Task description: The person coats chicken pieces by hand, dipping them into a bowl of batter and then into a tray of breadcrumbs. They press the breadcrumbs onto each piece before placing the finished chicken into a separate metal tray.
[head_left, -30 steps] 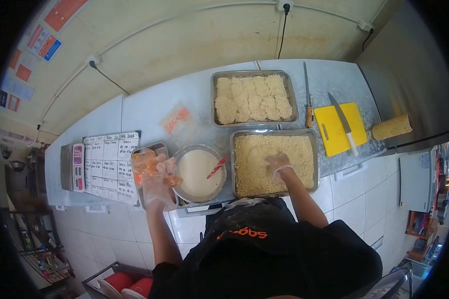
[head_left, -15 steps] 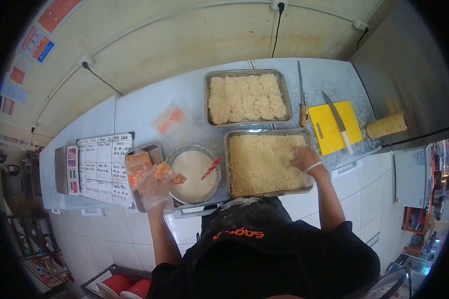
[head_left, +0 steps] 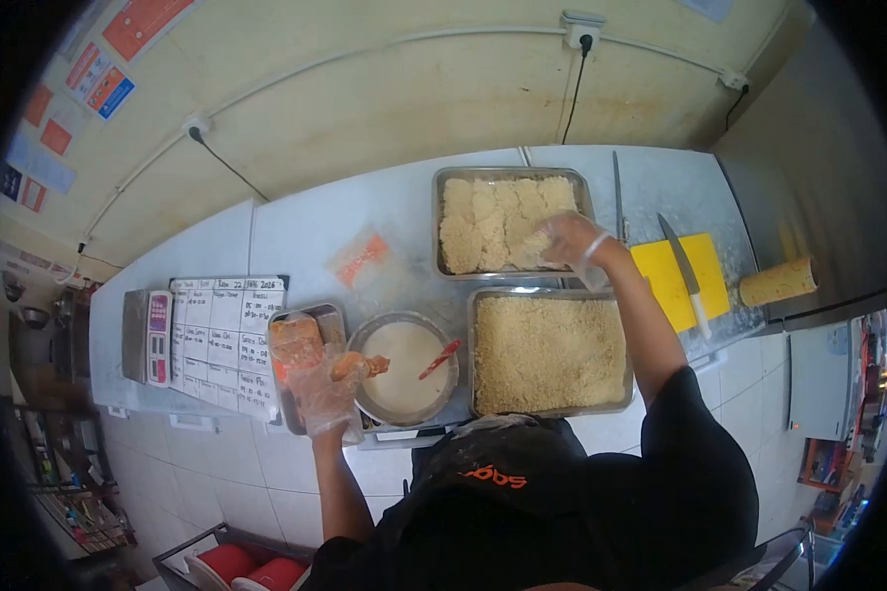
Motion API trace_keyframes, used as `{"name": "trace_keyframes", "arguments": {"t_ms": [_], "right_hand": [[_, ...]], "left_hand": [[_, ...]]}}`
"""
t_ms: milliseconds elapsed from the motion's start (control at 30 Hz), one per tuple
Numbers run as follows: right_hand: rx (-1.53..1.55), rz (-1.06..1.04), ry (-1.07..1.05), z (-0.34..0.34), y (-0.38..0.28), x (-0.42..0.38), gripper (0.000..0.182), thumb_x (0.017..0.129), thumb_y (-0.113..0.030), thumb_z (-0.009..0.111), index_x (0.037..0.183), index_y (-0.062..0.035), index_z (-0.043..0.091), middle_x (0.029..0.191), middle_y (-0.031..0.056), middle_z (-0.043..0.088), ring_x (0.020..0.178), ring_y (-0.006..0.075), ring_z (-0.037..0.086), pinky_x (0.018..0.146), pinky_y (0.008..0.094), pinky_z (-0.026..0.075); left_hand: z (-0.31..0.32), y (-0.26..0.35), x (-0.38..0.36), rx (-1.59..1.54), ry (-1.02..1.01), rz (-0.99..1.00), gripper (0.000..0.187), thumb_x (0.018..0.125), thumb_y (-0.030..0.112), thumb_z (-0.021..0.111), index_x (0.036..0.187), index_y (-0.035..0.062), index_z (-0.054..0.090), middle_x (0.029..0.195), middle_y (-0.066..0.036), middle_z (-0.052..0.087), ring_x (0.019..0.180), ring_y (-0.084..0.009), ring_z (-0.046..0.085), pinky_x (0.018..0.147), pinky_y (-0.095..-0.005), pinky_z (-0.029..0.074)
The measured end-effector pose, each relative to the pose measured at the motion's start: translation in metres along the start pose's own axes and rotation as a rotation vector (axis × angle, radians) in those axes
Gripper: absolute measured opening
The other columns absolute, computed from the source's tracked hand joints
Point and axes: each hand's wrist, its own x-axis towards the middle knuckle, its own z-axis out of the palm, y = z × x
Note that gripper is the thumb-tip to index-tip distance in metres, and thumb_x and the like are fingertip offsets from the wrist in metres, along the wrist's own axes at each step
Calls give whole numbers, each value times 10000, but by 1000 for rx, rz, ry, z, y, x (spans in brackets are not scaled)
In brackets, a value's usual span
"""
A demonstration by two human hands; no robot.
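My left hand (head_left: 327, 389), in a clear plastic glove, grips an orange piece of raw marinated meat (head_left: 370, 367) between the metal tray (head_left: 292, 414) of orange pieces and the bowl of pale batter (head_left: 396, 347). A red-handled utensil (head_left: 440, 360) leans in that bowl. Over the right side of the back tray (head_left: 440, 178), my gloved right hand (head_left: 574, 244) has its fingers curled on a crumb-coated piece (head_left: 532, 246), partly hidden by the hand. Rows of coated pieces (head_left: 483, 222) fill that tray. Nearer me stands the tray of loose crumbs (head_left: 547, 355).
Right of the trays, a knife (head_left: 687, 271) lies on a yellow cutting board (head_left: 660, 286), near a long thin tool (head_left: 618, 192) and a patterned roll (head_left: 779, 283). To the left are a scale (head_left: 148, 337), a written whiteboard (head_left: 229, 340) and a plastic bag (head_left: 362, 261).
My right hand has moved from the crumb tray up to the back tray, with a coated piece. My left hand still holds the meat near the bowl. The view has shifted slightly.
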Motion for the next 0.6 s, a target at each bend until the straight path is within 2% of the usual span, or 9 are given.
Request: {"name": "trace_keyframes", "arguments": {"t_ms": [100, 133, 200, 300, 367, 467, 600], "right_hand": [[29, -89, -157, 4, 5, 52, 498, 698, -229, 740, 1144, -41, 623, 941, 220, 658, 894, 349, 634, 812, 405, 495], [30, -91, -233, 4, 5, 68, 508, 700, -241, 745, 1146, -34, 619, 946, 221, 660, 897, 354, 635, 810, 409, 495], [30, -91, -384, 5, 5, 98, 529, 702, -264, 756, 1149, -21, 611, 956, 223, 666, 903, 365, 637, 807, 417, 495], [-46, -161, -418, 60, 48, 158, 504, 723, -250, 768, 1130, 8, 622, 1011, 233, 665, 908, 353, 647, 798, 406, 502], [-134, -98, -367, 78, 57, 173, 489, 727, -246, 764, 1112, 19, 621, 1022, 229, 665, 916, 371, 645, 794, 417, 501], [-271, -40, -288, 89, 57, 177, 405, 764, -213, 718, 1085, 16, 625, 1029, 222, 667, 929, 374, 648, 791, 427, 508], [-252, 141, -76, 78, -14, 140, 386, 805, -189, 650, 1141, -11, 584, 1019, 234, 645, 959, 380, 629, 823, 449, 502]], "left_hand": [[-10, 24, -6, -79, -48, -39, 307, 763, 246, 779, 967, 30, 703, 895, -101, 689, 832, -227, 644, 757, -356, 499], [-11, 34, -9, -189, -59, 5, 209, 787, 128, 759, 955, 19, 701, 844, -61, 701, 753, -154, 642, 711, -291, 500], [-13, 43, -8, -134, -62, -23, 188, 798, 117, 748, 949, 15, 699, 852, -59, 699, 770, -147, 638, 723, -287, 499], [-14, 51, -4, -172, -112, -30, 190, 795, 117, 748, 949, 18, 697, 860, -55, 698, 777, -146, 637, 731, -288, 499], [-13, 51, 2, -188, -164, -90, 200, 787, 119, 752, 952, 20, 696, 865, -66, 698, 781, -155, 639, 731, -293, 500], [-8, 45, 10, 60, -22, 84, 185, 786, 117, 747, 935, 20, 697, 867, -82, 698, 787, -184, 648, 728, -305, 501], [11, 12, 21, -129, 120, 146, 224, 765, 133, 743, 965, 37, 710, 859, -104, 692, 772, -205, 643, 731, -328, 501]]}}
